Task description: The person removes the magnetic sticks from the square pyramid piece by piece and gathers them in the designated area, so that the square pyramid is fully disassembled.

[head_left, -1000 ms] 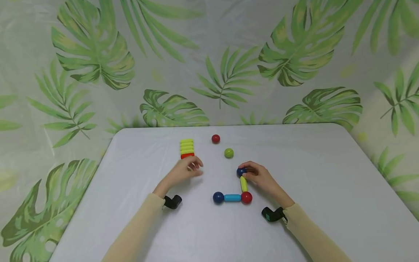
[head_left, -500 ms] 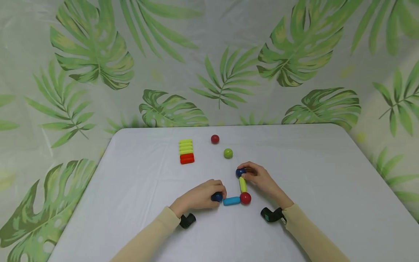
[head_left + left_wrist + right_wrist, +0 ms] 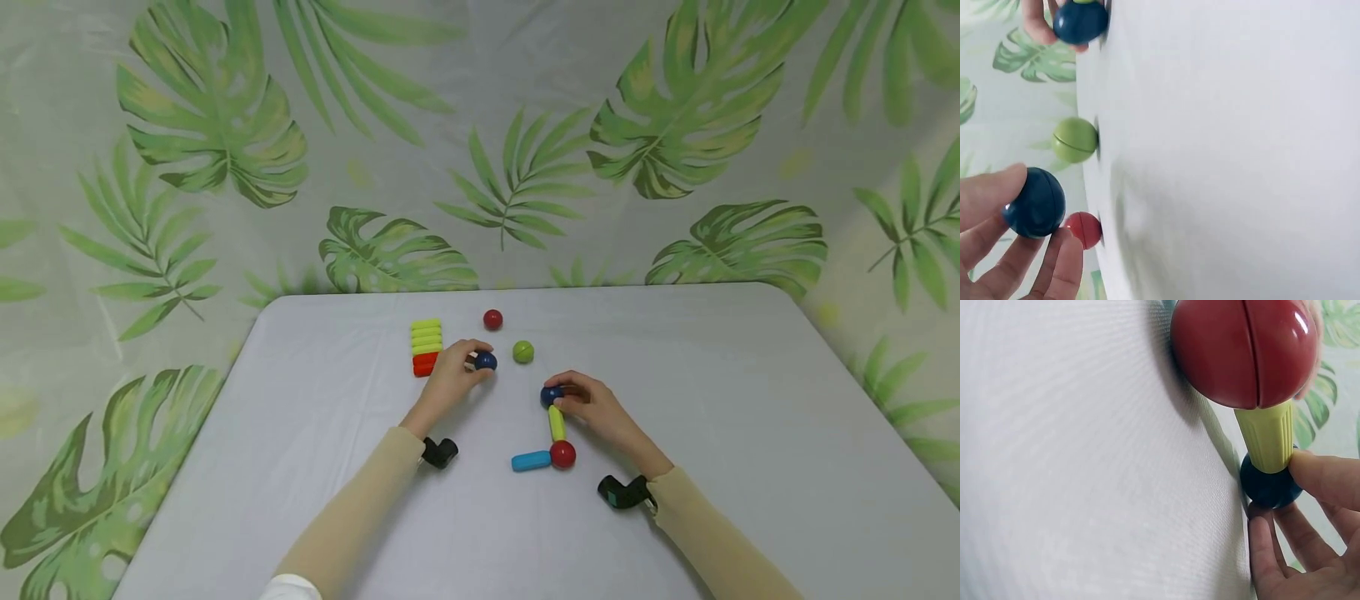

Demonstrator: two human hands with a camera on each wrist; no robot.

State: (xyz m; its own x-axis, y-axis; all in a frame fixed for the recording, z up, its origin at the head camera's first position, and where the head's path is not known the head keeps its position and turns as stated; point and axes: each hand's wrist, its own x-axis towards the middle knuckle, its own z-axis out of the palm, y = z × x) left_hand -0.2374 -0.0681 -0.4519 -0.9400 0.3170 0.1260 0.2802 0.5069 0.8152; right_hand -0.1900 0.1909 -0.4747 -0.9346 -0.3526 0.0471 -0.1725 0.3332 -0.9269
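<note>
My left hand [image 3: 450, 372] holds a dark blue ball [image 3: 1036, 203] between thumb and fingertips, just right of the red rods [image 3: 423, 365]. With my right hand [image 3: 592, 406] I grip a second dark blue ball [image 3: 551, 396] by its side. From that ball a yellow rod [image 3: 557, 423] runs to a larger red ball [image 3: 562, 454], and a light blue rod [image 3: 531, 461] extends left from the red ball, its left end bare. The right wrist view shows the yellow rod [image 3: 1267, 437] lined up between the red ball [image 3: 1244, 350] and the blue one [image 3: 1270, 481].
Several yellow rods [image 3: 426, 336] lie in a row behind the red ones at the back left. A small red ball [image 3: 492, 320] and a green ball [image 3: 523, 352] rest at the back middle of the white table [image 3: 712, 375]. A leaf-patterned curtain hangs behind.
My left hand came down to the blue ball at the light blue rod's left end, took it off and carried it back and up-left. My right hand stays on its ball.
</note>
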